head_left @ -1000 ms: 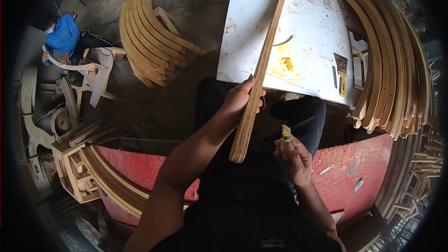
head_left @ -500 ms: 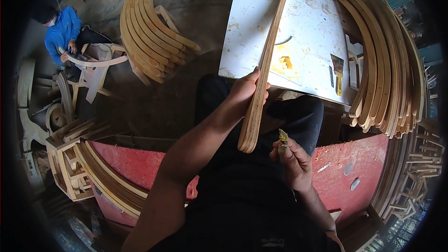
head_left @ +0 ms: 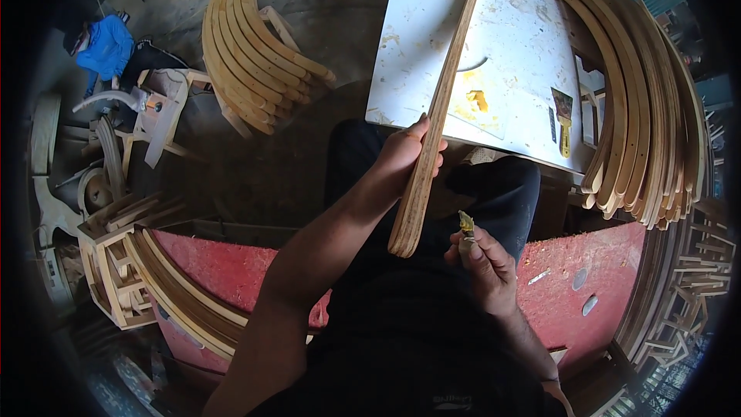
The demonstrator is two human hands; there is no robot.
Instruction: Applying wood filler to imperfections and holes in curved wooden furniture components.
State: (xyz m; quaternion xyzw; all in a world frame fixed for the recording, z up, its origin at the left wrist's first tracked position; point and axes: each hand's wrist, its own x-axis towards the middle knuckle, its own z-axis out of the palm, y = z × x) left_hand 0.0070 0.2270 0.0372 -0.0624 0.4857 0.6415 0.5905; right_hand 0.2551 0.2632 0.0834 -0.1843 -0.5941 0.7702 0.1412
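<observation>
My left hand (head_left: pixel 407 156) is closed around a long, laminated wooden strip (head_left: pixel 438 120) with a rounded near end. The strip slants up and away over the white board, its near end hanging in front of my body. My right hand (head_left: pixel 488 266) pinches a small scraper (head_left: pixel 466 224) smeared with yellow paste; its lower part is hidden by the fingers. The scraper is a little to the right of the strip's near end, apart from it. On the white board (head_left: pixel 409 39) sits a blob of yellow putty (head_left: pixel 477 101).
A wide putty knife (head_left: pixel 563 124) lies on the board's right side. Curved wooden slats (head_left: pixel 641 101) are stacked to the right, with another stack (head_left: pixel 251 62) at far left. Behind it a co-worker in blue (head_left: pixel 108 47) bends over a wooden frame (head_left: pixel 166 108). A red panel (head_left: pixel 579 286) is beside me.
The near end of the strip has shifted slightly left and toward me. Both hands keep their grip. The co-worker has leaned over, and the curved piece there has moved left.
</observation>
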